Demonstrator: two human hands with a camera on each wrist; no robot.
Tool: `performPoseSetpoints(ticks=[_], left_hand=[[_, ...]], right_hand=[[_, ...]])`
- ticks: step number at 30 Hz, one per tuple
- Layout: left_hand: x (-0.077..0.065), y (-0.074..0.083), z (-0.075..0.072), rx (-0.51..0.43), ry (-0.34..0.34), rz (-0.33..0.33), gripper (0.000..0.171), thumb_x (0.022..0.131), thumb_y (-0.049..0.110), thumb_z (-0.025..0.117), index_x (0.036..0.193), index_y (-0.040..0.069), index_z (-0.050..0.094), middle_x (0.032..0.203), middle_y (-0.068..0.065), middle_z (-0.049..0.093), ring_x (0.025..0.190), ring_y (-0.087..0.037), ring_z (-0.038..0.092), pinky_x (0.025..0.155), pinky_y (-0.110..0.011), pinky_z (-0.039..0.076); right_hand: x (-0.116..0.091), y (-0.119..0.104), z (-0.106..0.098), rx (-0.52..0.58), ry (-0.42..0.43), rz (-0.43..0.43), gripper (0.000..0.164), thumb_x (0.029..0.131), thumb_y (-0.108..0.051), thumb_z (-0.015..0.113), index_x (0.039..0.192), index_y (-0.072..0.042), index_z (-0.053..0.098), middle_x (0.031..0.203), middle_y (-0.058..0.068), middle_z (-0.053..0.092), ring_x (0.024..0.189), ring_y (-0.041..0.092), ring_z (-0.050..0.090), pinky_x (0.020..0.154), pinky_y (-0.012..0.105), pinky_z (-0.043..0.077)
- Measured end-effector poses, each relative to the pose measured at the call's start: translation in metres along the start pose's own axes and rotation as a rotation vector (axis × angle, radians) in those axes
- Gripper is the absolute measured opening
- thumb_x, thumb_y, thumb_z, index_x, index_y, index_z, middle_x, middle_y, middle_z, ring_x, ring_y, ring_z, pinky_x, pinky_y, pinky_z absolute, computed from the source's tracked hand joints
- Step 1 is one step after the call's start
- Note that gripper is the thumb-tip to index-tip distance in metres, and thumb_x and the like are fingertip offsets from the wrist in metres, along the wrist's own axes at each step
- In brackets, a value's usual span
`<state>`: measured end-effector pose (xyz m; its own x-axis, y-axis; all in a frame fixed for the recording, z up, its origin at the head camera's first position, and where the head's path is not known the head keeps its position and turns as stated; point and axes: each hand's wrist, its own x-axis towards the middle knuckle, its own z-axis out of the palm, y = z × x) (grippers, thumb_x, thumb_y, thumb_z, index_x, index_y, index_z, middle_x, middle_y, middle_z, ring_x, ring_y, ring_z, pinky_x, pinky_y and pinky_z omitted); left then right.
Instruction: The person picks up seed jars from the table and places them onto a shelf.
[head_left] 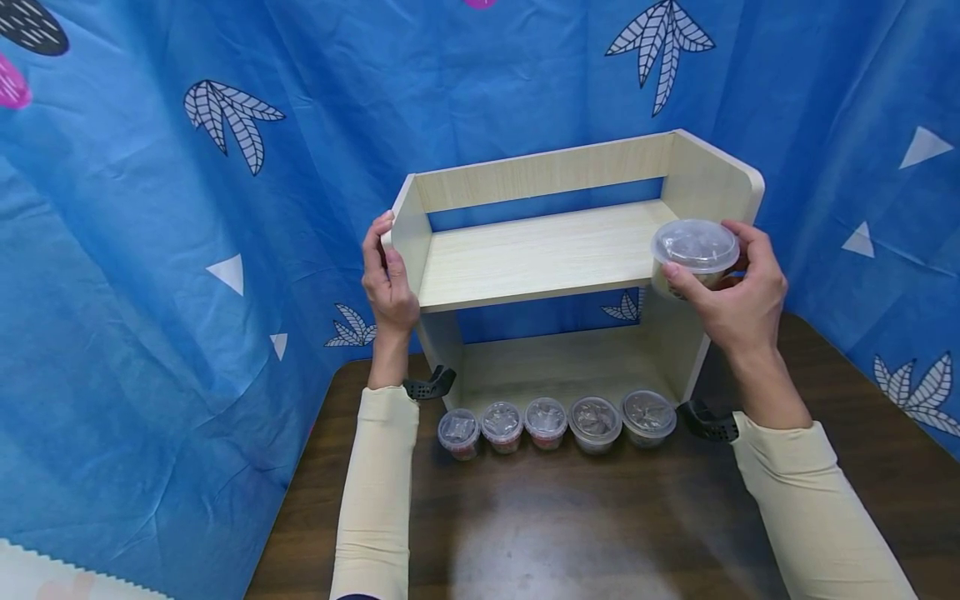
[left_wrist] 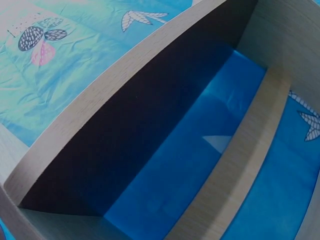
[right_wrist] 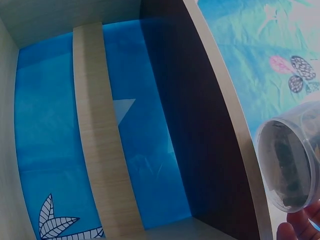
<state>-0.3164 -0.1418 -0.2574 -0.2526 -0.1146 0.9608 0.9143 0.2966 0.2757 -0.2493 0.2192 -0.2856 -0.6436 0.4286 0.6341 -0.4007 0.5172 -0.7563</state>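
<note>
A pale wooden two-tier shelf [head_left: 547, 250] stands on the table. My left hand [head_left: 390, 283] grips the front edge of its left side panel, thumb on the near side. In my right hand [head_left: 738, 292] is a clear round plastic tub [head_left: 696, 250] with a translucent lid, pinched between thumb and fingers. It is held up in front of the upper board's right end, overlapping that board in the head view. The right wrist view shows the tub [right_wrist: 287, 165] from its base, dark contents inside, with fingertips [right_wrist: 300, 227] beneath it.
Several lidded tubs line up on the table before the shelf: three smaller ones [head_left: 502, 425] with reddish contents at left, two larger ones [head_left: 595, 423] at right. The dark wooden table [head_left: 555, 533] extends towards me. A blue patterned curtain [head_left: 480, 92] hangs behind and at both sides.
</note>
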Motion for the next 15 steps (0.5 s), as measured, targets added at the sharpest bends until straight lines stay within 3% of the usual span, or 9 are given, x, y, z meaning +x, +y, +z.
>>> performPoseSetpoints(ticks=[15], left_hand=[[0.0005, -0.0024, 0.0006, -0.004, 0.011, 0.007, 0.033, 0.092, -0.011, 0.034, 0.123, -0.017, 0.042, 0.131, -0.037, 0.046, 0.118, -0.053, 0.049, 0.102, -0.043, 0.045]], right_hand=[[0.0025, 0.0023, 0.0047, -0.022, -0.011, 0.0, 0.072, 0.076, -0.035, 0.082, 0.14, -0.019, 0.052, 0.133, 0.004, 0.058, 0.112, 0.018, 0.056, 0.081, 0.016, 0.046]])
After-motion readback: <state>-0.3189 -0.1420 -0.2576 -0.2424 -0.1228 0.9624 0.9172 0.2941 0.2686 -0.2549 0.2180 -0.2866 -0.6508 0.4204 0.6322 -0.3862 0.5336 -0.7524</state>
